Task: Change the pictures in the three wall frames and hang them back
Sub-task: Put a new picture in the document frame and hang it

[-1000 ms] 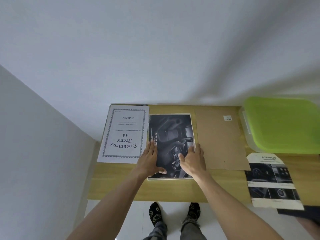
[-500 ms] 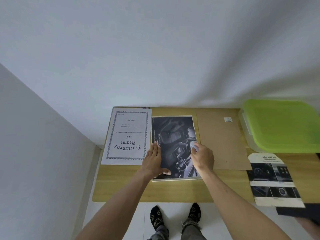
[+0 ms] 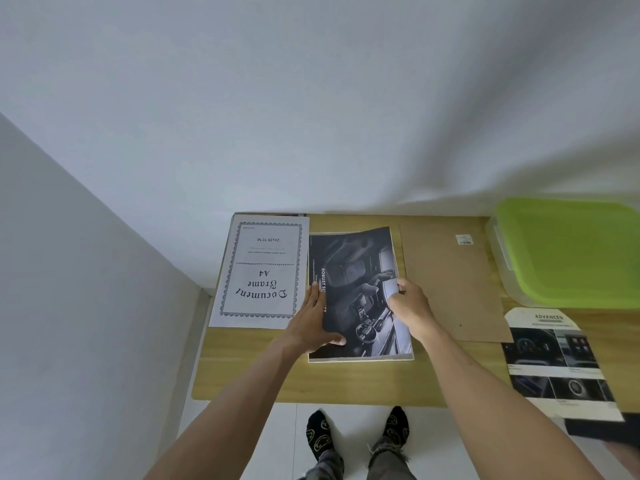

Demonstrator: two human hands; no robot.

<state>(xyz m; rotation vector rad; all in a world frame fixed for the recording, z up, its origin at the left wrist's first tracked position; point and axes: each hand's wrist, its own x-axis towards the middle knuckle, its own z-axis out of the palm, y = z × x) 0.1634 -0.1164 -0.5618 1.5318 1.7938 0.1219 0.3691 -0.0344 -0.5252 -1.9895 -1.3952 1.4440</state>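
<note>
A dark car-interior picture (image 3: 356, 271) lies on a white-edged frame (image 3: 360, 357) on the wooden table (image 3: 263, 368). My right hand (image 3: 408, 306) pinches the picture's right edge and lifts it, so the sheet curls up. My left hand (image 3: 313, 320) lies flat with straight fingers on the picture's left side. A white "Document Frame A4" insert sheet (image 3: 263, 271) lies to the left. A brown backing board (image 3: 450, 282) lies to the right.
A clear box with a green lid (image 3: 568, 247) stands at the back right. Another printed car picture (image 3: 557, 365) lies at the right front edge, with a dark object (image 3: 602, 427) beside it. The wall runs behind the table and along its left.
My right hand has closed on the picture's right edge and raised it off the frame. My left hand stays flat on the left side.
</note>
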